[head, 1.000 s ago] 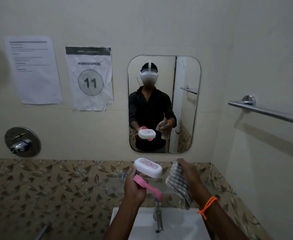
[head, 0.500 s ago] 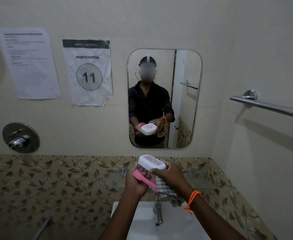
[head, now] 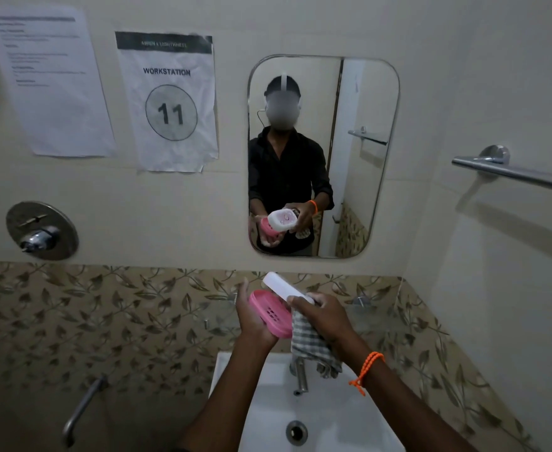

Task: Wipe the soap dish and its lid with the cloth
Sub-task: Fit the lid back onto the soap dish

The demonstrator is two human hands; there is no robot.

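Note:
My left hand (head: 252,324) holds the pink soap dish (head: 269,312) tilted, its slotted inside facing me. My right hand (head: 325,316) grips the white lid (head: 283,287), lifted off the dish and angled up to the left. The same hand also pinches the grey checked cloth (head: 312,345), which hangs down below it over the tap. Both hands are above the basin, in front of the wall tiles.
A white basin (head: 343,415) with a chrome tap (head: 300,373) lies below the hands. A mirror (head: 359,102) hangs on the wall ahead, with two paper notices to its left. A towel bar (head: 515,172) sticks out at right, a wall valve (head: 41,231) at left.
The right hand came in with the cloth, took hold of the white lid and lifted it off the pink dish. The dish has tilted so that its inside shows.

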